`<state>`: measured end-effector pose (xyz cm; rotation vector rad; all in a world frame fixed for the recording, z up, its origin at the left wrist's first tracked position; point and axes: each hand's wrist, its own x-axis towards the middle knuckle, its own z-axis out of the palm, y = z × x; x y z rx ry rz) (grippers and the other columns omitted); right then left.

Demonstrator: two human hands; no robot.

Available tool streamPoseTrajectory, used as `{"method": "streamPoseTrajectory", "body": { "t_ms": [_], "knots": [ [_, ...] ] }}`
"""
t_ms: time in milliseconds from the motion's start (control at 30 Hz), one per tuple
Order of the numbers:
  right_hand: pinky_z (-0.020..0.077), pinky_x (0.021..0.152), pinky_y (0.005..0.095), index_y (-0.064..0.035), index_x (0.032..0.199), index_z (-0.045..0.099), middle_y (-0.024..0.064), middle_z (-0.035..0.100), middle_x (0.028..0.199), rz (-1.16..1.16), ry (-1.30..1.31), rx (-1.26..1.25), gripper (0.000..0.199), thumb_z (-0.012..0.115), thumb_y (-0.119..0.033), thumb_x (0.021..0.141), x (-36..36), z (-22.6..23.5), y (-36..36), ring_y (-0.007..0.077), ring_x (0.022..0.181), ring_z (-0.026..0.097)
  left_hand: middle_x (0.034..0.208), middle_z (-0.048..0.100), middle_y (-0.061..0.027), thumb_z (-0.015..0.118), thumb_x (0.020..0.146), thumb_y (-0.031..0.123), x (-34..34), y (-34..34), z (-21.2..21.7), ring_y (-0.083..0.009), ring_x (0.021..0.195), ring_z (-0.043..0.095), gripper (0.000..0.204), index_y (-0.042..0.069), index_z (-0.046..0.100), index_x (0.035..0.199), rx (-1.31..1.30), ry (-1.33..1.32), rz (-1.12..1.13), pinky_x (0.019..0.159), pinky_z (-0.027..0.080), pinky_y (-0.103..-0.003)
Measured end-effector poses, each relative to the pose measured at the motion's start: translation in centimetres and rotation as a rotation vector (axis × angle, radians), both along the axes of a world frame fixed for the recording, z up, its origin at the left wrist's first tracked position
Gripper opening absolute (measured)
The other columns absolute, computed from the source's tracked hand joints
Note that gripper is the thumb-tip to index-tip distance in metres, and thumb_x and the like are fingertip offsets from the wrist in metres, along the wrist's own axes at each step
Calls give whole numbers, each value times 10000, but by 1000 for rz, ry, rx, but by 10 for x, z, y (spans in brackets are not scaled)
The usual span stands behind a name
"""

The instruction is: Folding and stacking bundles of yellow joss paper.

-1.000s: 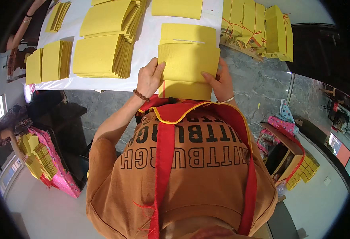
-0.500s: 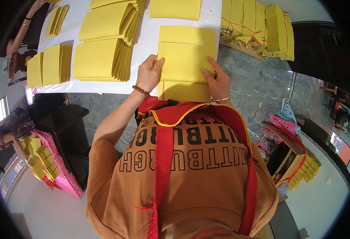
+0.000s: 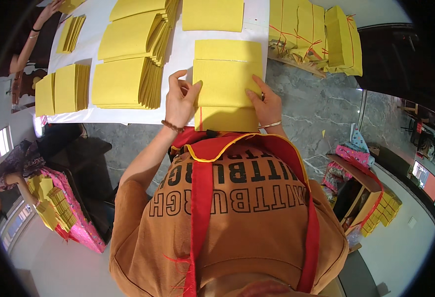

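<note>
- Nearest, at six o'clock, is the red apron [image 3: 222, 146] with yellow edging, worn over a brown shirt [image 3: 257, 242].
- Just past it, at the near edge of the white table [image 3: 180, 54], a long yellow sheet [image 3: 227, 121] lies with its long axis from six to twelve and a red stripe by its lower left corner.
- A yellow paper [image 3: 223, 81] lies on the sheet's middle, its longer side from nine to three, directly between the two hands.
- The left hand [image 3: 179, 104] is at nine o'clock of this paper: the thumb tip touches its edge, the forefinger curls up off it. Whether hidden fingers pinch from below, I cannot tell.
- The right hand [image 3: 268, 105] is at three o'clock, thumb and forefinger tips both on the paper; a pinch cannot be made out. Neither hand is clearly nearer, though the right's fingertips reach slightly farther in.
- Near twelve, apart from the sheet, lies another yellow piece [image 3: 212, 15].
- Between nine and ten stand fanned yellow stacks [image 3: 121, 81].
- Toward two are yellow bundles [image 3: 301, 24] tied with red string.
- Farther, past nine, is another person's arm [image 3: 27, 47].
</note>
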<state>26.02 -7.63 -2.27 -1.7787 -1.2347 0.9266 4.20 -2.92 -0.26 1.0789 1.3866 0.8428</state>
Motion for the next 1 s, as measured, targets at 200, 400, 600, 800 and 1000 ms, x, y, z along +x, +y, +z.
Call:
{"method": "streamPoseTrajectory", "body": {
  "t_ms": [200, 400, 600, 800, 1000],
  "knots": [
    [483, 707, 344, -102, 1171, 577, 203, 637, 930, 6, -38, 37, 420, 648, -217, 773, -2, -3, 3, 299, 812, 639, 1230, 463, -162, 625, 803, 268, 35, 5, 17, -334, 1149, 415, 463, 66, 488, 1197, 943, 726, -428, 932, 331, -439],
    [487, 681, 345, -83, 1161, 579, 204, 631, 931, 13, -20, 25, 404, 646, -194, 779, -3, 7, 6, 291, 769, 635, 1397, 314, -159, 542, 820, 448, 51, 10, -15, -311, 1298, 271, 624, 124, 391, 1331, 911, 952, -666, 1044, 210, -475],
    [439, 730, 417, -88, 1062, 613, 108, 567, 1041, 80, -702, 483, 371, 653, -173, 703, -5, 29, 2, 294, 908, 572, 1411, 291, -168, 547, 805, 443, 58, 9, -10, -315, 1304, 265, 662, 126, 358, 1354, 855, 982, -701, 1050, 188, -493],
    [336, 934, 460, -110, 1127, 577, 150, 481, 1236, 561, -603, 635, 463, 589, -382, 753, -36, -4, 9, 313, 1166, 447, 1449, 227, -150, 459, 839, 333, 49, 6, -35, -311, 1334, 217, 562, 126, 373, 1354, 928, 1153, -699, 1059, 153, -497],
    [194, 1053, 482, -13, 1222, 485, 219, 366, 1353, 355, -504, 532, 594, 458, -476, 851, -43, -28, 8, 366, 1284, 308, 1446, 236, -141, 440, 847, 266, 51, 12, -22, -324, 1345, 179, 590, 68, 287, 1382, 773, 979, -756, 1073, 113, -457]
  ]
}}
